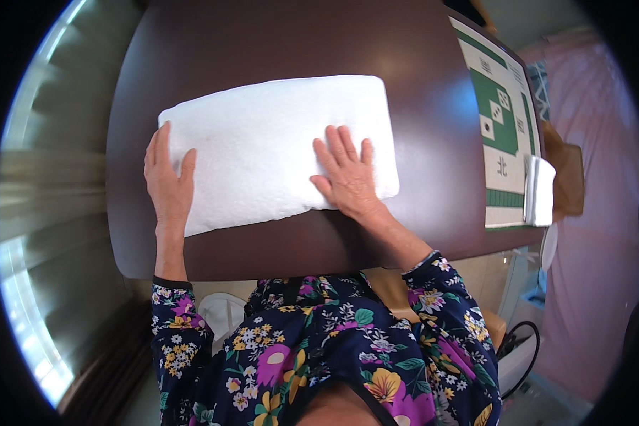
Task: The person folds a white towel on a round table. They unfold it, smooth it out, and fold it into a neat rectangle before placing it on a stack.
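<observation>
A folded white cloth (261, 149), looking like a towel, lies flat and slightly askew on the dark brown tabletop (277, 37). Against its left edge rests my left hand (171, 178), fingers pointing away from me and the thumb apart, lying on the cloth's margin. Palm down on the right part of the cloth is my right hand (347, 175), with its fingers spread. Neither hand grips anything. The far corners of the cloth show, while the near left corner is partly behind my left wrist.
At the table's right end lies a green and beige mat (503, 165) with printed dice and characters. A smaller folded white cloth (540, 191) sits on its near right edge. A brown chair (564, 175) stands beyond. Curtains hang at left, a pink drape (591, 223) at right.
</observation>
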A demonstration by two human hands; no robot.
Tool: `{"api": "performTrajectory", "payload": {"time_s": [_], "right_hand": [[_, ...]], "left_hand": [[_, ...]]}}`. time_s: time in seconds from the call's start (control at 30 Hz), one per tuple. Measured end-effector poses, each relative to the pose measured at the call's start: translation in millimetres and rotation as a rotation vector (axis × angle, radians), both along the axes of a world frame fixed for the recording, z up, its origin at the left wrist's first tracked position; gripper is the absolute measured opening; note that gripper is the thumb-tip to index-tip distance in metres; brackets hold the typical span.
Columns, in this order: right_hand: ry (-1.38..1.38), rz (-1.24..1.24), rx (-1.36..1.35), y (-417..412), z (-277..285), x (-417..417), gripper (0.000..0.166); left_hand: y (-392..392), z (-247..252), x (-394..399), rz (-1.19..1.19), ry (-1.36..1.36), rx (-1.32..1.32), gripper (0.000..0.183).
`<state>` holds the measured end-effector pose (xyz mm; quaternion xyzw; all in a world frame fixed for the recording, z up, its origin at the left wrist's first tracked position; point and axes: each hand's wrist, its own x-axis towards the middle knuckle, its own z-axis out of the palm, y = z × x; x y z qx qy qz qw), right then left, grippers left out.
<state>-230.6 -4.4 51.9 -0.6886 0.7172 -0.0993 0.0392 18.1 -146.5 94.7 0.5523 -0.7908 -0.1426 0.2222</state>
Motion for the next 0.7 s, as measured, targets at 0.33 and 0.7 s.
{"api": "performTrajectory", "payload": {"time_s": [0.33,0.7], "right_hand": [[-0.299,-0.104,0.044,62,28,19,0.059],[-0.21,-0.529,-0.016,53,-19,-80,0.059]], "left_hand": [[41,-31,-38,-0.373,-0.548,-0.041,0.057],[-2,-60,-51,-0.382,-0.435,-0.177,0.055]]}}
